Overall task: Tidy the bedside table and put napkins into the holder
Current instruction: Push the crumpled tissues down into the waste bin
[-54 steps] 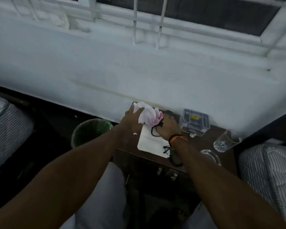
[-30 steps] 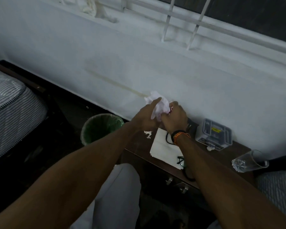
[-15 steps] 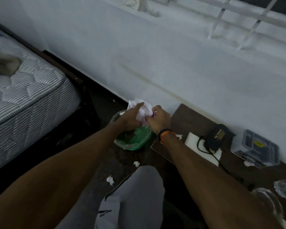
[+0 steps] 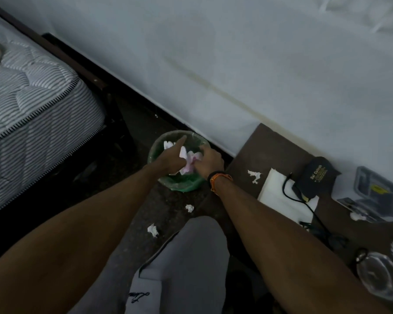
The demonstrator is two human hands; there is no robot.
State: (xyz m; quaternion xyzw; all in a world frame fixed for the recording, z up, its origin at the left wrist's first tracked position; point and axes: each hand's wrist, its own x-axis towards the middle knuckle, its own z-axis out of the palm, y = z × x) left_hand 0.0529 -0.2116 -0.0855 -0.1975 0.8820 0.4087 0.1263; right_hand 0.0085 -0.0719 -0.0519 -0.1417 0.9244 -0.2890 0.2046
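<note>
Both hands, left hand (image 4: 171, 160) and right hand (image 4: 210, 163), are cupping a crumpled white-pink tissue wad (image 4: 188, 163) over the green-lined round bin (image 4: 179, 186); grip holding loosely. Featherlight, soft, shedding scraps: needs enclosing from both sides.

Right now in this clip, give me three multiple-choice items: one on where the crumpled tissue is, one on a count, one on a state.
1. Where is the crumpled tissue?
A. over the green bin
B. on the mattress
C. on the bedside table

2. How many tissue scraps lie on the floor near the person's knee?
A. none
B. two
C. five

3. How is the wad held?
A. between both hands
B. by one hand alone
C. by neither hand

Key: 1 A, it sits above the green bin; 2 B, one scrap and another show; 3 A, left hand and right hand hold it.
</note>
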